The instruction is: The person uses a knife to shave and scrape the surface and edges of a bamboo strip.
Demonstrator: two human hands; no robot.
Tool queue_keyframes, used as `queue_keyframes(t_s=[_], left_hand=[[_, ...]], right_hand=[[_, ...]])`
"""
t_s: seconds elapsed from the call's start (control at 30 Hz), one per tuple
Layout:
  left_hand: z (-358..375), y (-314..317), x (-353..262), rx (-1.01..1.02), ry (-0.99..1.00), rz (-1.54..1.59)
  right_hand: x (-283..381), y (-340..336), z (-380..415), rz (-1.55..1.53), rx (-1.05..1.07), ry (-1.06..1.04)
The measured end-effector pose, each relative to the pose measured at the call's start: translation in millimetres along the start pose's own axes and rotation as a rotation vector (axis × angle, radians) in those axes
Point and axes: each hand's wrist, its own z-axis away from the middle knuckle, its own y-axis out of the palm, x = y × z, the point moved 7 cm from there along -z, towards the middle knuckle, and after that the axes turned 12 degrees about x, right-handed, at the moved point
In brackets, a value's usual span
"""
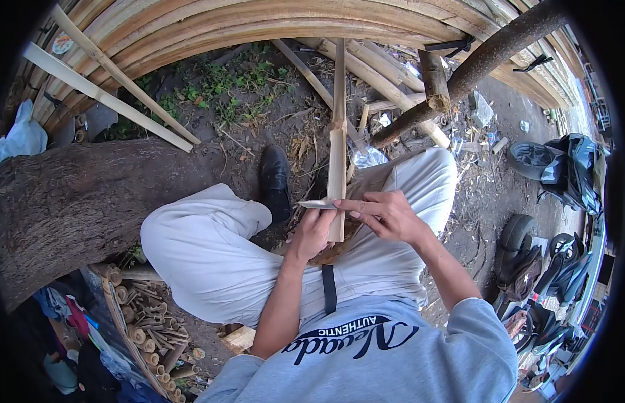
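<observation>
A split bamboo strip (338,158) runs away from my lap, its near end between my knees and its pale inner face up. My left hand (314,232) is closed around the strip near that end. Over the strip, my right hand (386,213) is closed on a knife, its index finger stretched toward the blade. The knife blade (317,204) lies across the bamboo and points left, just above my left fingers. My right hand hides the knife's handle.
Long bamboo slats (272,23) are stacked across the back. A thick tree trunk (77,201) lies at left, with cut bamboo pieces (155,319) below it. A wooden pole (487,60) slants at upper right. Motorbikes (561,161) stand at right.
</observation>
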Motion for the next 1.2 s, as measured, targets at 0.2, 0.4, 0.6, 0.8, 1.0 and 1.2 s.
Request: queue_keyframes(t_s=[0.2, 0.4, 0.6, 0.8, 1.0, 1.2], left_hand=[[-7, 17, -40, 0.213, -0.273, 0.295], [-1, 16, -35, 0.213, -0.341, 0.359], [0, 10, -14, 0.121, -0.356, 0.554], [1, 17, -28, 0.15, -0.369, 0.675], [-1, 24, -26, 0.18, -0.27, 1.061], [1, 19, -22, 0.265, -0.06, 1.324]], right_hand=[[-32, -2, -10, 0.049, -0.012, -0.004], [-99, -23, -31, -0.095, -0.366, 0.038], [-26, -4, -10, -0.137, -0.211, -0.071], [-34, -5, -14, -0.127, -0.196, -0.064], [-88, -20, -57, -0.278, -0.319, 0.044], [-19, -2, -46, -0.322, -0.201, -0.075]])
